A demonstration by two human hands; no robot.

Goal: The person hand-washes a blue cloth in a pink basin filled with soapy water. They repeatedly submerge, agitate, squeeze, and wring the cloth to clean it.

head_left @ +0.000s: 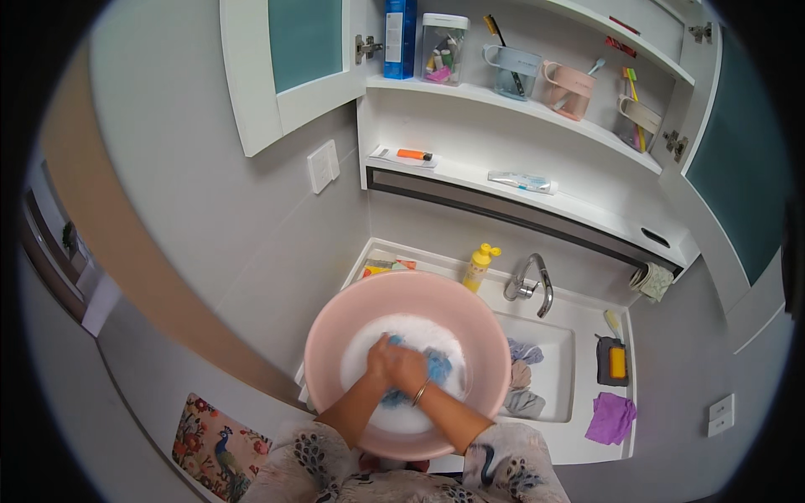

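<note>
Left hand (378, 360) and right hand (406, 369), pressed together mid-basin, both closed round blue cloth (438, 365); right one motion-blurred, so I can't sort its fingers from my end. Cloth sits in white suds (417, 325) inside the pink basin (335, 314), one bunch poking out at three o'clock of the hands, more at six. Bracelet (421, 392) on the right wrist.

Clock from basin centre, labels first: yellow bottle (477, 268) at one, marked front, too small for me to read. Toothpaste tube (521, 182) also at one, up on the shelf, blue print, same problem. Blue box (400, 40) at twelve, in the cabinet, pale printed panel, illegible on my feed. Yellow-and-red packet (387, 267) at twelve, just behind the rim, partly hidden.

Rest, quick: faucet (542, 281) at two; small cloths (523, 404) in the sink (553, 360) at three; yellow soap bar (618, 363) at three; purple cloth (611, 418) between three and four
</note>
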